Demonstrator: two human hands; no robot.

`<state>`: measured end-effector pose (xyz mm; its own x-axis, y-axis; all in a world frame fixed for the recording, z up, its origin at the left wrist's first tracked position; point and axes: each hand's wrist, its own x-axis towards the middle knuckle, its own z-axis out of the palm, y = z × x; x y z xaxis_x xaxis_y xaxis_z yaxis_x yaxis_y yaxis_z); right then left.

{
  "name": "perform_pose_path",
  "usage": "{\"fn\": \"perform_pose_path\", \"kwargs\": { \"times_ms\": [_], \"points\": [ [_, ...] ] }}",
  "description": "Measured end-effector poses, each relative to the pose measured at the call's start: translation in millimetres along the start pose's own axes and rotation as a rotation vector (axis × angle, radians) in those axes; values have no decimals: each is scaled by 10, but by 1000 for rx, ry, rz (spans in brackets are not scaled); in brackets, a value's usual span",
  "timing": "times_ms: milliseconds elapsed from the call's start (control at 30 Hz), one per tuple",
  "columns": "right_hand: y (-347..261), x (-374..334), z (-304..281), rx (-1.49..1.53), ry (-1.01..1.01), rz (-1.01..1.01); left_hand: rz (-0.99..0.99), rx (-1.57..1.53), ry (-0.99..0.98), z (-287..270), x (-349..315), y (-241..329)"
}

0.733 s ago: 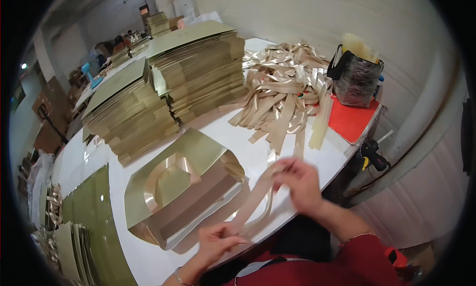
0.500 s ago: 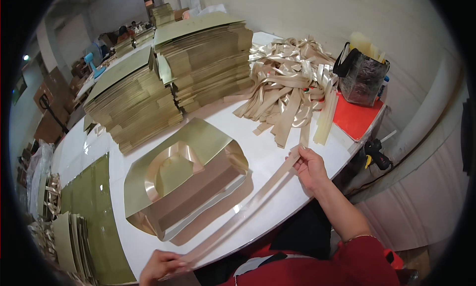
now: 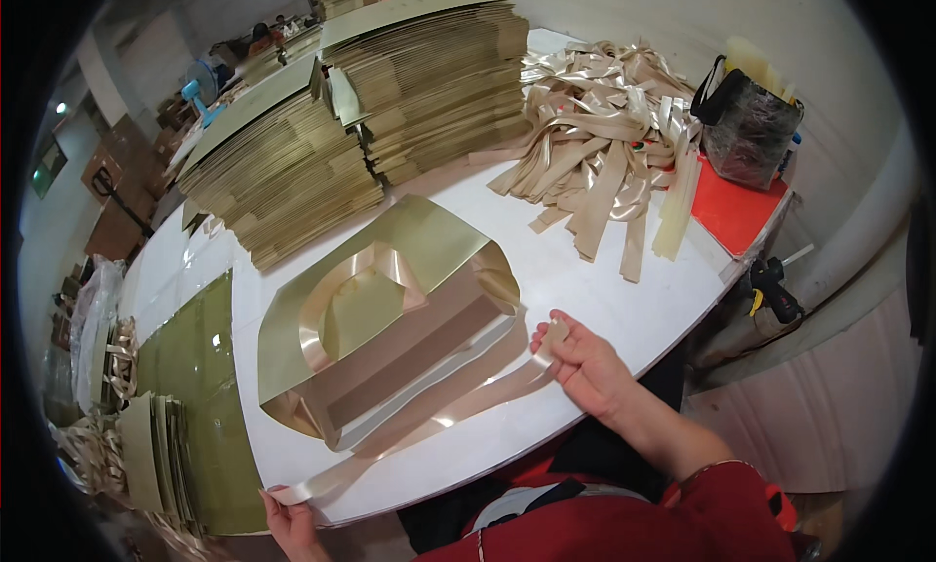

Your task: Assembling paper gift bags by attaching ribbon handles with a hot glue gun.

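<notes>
A beige satin ribbon sags between my two hands along the table's near edge. Its right end is pinched in the fingers of my right hand, and its left end is held by my left hand at the lower edge of the view. Just beyond the ribbon, a gold paper bag lies on its side with its mouth toward me. A ribbon handle loops over its upper face. Neither hand touches the bag.
Tall stacks of folded gold card stand behind the bag. A heap of loose ribbons lies at the back right, near a dark pouch of pale sticks and a red sheet. A glue gun hangs by the table's right edge.
My right hand has come nearer to me and slightly left, and the ribbon, stretched straight before, now droops in a curve. The whole view has shifted a little.
</notes>
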<state>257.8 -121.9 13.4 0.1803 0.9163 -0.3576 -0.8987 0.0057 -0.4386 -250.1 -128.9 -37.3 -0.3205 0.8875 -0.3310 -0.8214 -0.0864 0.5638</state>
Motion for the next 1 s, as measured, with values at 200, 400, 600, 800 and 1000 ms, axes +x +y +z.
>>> {"fn": "perform_pose_path", "kwargs": {
  "times_ms": [200, 400, 600, 800, 1000],
  "points": [
    [137, -68, 48, -227, 11, 13, 260, 497, 98, 512, -323, -177],
    [101, -26, 83, -47, 163, 66, -298, -124, -229, -10, -172, 301],
    [181, -10, 193, -684, -54, -4, 446, 1201, -555, 1597, -753, -1004],
    [88, -23, 339, -812, -202, 119, 971, 2174, -1439, 2629, -267, -2080],
    [87, 61, 431, -824, -205, 36, -550, 1435, -971, 3176, -15, -1981]
  ]
}}
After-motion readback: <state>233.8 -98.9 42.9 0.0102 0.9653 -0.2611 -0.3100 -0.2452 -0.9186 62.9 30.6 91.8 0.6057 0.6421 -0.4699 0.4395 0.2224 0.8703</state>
